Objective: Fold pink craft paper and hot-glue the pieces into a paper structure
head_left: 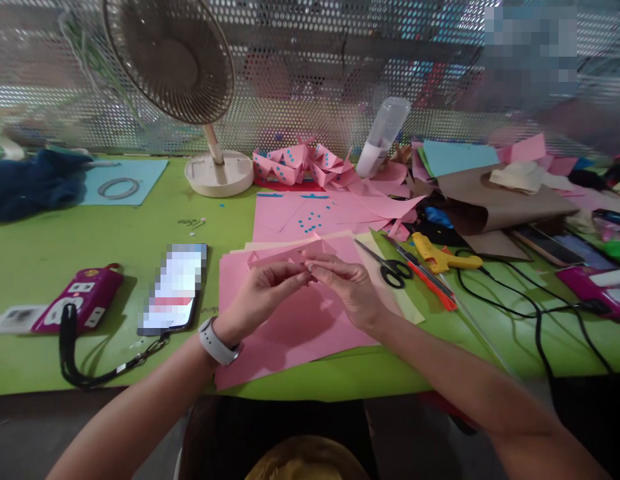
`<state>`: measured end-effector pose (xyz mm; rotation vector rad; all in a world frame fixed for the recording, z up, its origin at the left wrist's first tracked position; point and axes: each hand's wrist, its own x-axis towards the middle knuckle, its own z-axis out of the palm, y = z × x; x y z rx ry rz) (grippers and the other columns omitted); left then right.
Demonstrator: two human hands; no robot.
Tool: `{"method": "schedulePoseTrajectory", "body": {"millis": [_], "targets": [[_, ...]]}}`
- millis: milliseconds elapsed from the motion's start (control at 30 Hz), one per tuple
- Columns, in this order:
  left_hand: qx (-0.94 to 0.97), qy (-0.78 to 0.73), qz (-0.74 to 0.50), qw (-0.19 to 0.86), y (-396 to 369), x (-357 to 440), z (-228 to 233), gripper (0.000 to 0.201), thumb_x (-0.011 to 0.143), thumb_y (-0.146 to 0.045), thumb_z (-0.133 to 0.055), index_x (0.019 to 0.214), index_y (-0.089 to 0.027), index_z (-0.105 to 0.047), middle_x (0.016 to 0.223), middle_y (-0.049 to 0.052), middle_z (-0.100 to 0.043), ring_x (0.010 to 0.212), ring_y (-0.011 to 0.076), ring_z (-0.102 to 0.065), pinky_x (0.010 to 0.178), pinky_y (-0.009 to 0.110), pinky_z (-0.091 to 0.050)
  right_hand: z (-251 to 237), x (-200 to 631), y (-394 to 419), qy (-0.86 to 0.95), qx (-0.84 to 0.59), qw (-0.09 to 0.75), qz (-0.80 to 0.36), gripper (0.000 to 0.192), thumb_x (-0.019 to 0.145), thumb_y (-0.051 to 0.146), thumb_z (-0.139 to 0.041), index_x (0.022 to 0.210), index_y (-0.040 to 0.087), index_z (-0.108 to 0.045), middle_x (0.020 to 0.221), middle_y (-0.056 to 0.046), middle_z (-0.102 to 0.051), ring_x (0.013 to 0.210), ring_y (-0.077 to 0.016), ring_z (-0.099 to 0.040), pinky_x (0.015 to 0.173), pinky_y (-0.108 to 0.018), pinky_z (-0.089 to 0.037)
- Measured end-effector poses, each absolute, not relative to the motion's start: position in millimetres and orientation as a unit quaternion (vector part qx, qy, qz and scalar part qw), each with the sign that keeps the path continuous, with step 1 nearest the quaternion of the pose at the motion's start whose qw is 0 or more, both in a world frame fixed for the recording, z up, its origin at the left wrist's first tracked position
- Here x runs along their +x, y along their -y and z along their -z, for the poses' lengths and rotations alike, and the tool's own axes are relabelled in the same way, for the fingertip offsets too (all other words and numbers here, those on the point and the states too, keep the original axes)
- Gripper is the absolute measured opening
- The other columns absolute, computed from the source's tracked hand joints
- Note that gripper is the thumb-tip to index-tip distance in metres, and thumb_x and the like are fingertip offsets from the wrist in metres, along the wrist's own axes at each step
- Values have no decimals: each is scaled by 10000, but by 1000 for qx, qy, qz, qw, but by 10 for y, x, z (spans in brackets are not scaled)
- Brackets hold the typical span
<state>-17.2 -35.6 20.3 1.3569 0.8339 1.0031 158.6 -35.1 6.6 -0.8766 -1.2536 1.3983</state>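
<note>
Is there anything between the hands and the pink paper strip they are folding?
No, nothing is in the way. The left hand and the right hand both pinch the pink paper strip directly, above the pink sheet. The scissors lie off to the right, apart from the hands.

A crowded green desk (55, 247) behind our work

At the back we see a small fan (177, 67) on its round base before a perforated metal screen (300, 100). To the left lie a phone (174, 288), a magenta pouch with a black strap (80, 297), a blue sheet bearing a ring (119, 188) and dark blue cloth (33, 181). To the right we find black scissors (390, 267), an orange cutter (427, 280), a yellow glue gun (437, 257) with its black cable, brown paper (495, 200) and a tilted clear bottle (383, 137).
</note>
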Motion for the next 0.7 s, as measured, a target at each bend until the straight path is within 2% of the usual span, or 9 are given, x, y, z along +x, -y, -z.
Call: {"method": "schedulePoseTrajectory", "body": {"millis": [267, 500, 700], "targets": [[607, -360, -421, 571, 354, -173, -128, 232, 858, -356, -665, 940, -154, -745, 931, 84, -750, 877, 170, -677, 829, 302, -533, -60, 1578, 361, 543, -359, 511, -562, 148, 793, 345, -731, 929, 309, -777, 1071, -37, -740, 1108, -227, -627, 894, -423, -552], [621, -345, -421, 564, 363, -163, -146, 235, 852, -357, -670, 956, -160, -743, 946, 85, -753, 886, 172, -689, 834, 299, -545, -50, 1575, 353, 504, -369, 498, -601, 144, 770, 364, -747, 893, 301, -788, 944, -31, -765, 839, -188, -693, 821, -401, -552], [608, -341, -418, 583, 352, -172, -144, 225, 842, -327, -686, 985, -164, -743, 971, 85, -756, 887, 165, -697, 844, 289, -552, -7, 1573, 331, 486, -373, 501, -611, 164, 771, 364, -740, 899, 275, -789, 937, -41, -769, 876, -203, -693, 831, -394, -550]]}}
